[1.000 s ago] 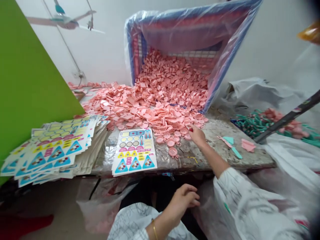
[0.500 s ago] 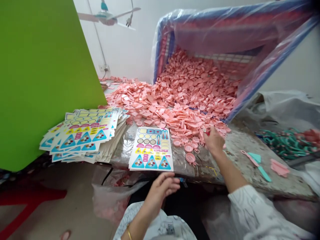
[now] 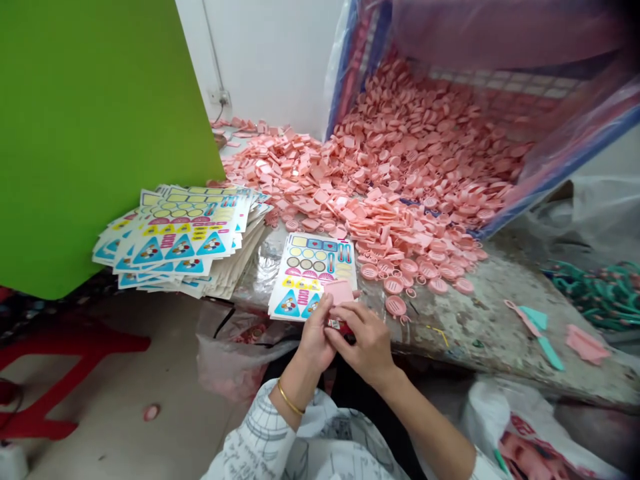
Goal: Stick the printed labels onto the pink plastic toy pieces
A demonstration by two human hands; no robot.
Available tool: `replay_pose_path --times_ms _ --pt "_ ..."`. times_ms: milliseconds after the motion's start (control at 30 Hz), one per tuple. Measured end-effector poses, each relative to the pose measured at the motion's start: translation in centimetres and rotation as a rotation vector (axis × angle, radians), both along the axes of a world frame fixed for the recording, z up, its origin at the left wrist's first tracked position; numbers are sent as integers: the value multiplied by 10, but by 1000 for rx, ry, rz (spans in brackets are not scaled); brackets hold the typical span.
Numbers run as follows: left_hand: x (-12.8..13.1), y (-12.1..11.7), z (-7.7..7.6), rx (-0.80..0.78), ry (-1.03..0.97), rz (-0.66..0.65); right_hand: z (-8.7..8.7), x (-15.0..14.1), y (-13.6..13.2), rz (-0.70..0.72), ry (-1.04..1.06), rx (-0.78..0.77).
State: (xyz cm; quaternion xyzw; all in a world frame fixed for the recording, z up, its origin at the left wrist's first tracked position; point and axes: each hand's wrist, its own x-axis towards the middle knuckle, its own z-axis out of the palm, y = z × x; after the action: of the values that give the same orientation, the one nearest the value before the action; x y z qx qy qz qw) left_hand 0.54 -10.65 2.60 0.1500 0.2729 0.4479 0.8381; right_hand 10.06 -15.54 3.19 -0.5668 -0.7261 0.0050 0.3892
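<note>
Both hands drawn back off the heap, now together at the bench edge: left hand [image 3: 314, 337] and right hand [image 3: 363, 343] closed on a flat pink plastic piece [image 3: 340, 292], a small red item [image 3: 340, 326] partly hidden between them. Sticker sheet [image 3: 313, 277] lies just behind. Risk: a slipped grip could drop the piece; a stray elbow could slide the pink plastic heap [image 3: 400, 160] off the bench.

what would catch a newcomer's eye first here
The huge heap of pink plastic pieces stands out first, spilling from a tilted crate wrapped in clear plastic across the worn table. To its left rises a bright green panel, with a stack of colourful printed sticker sheets before it. At the near edge, the left hand and right hand hold a small pink plastic piece above a single sticker sheet.
</note>
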Motion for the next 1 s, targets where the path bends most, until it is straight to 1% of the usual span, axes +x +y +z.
replay_pose_path --times_ms 67,100,167,233,333,400,467,533,633,733,867,1000 --pt "-8 7 -2 1 17 12 5 2 3 69 164 -86" --pt "-11 13 -2 10 36 20 8 6 8 78 242 -130" --pt "-17 29 0 37 94 46 13 18 27 27 353 -210" --pt "-19 48 4 67 156 102 17 31 59 -84 370 -275" --pt "-15 76 6 122 209 163 15 43 119 -224 224 -344" --pt "-10 89 1 139 247 183 8 43 156 -293 95 -402" --pt "-6 97 -9 120 290 206 -3 38 183 -343 -6 -452" --pt "-4 100 -19 82 327 227 -16 33 200 -367 -75 -486" --pt "-5 99 -29 51 332 226 -31 28 210 -386 -140 -509" --pt "-5 98 -31 48 322 220 -39 28 212 -395 -164 -506" --pt "-4 100 -29 24 338 224 -40 29 212 -385 -160 -520" --pt "-4 100 -28 22 319 214 -38 33 211 -340 -123 -536"
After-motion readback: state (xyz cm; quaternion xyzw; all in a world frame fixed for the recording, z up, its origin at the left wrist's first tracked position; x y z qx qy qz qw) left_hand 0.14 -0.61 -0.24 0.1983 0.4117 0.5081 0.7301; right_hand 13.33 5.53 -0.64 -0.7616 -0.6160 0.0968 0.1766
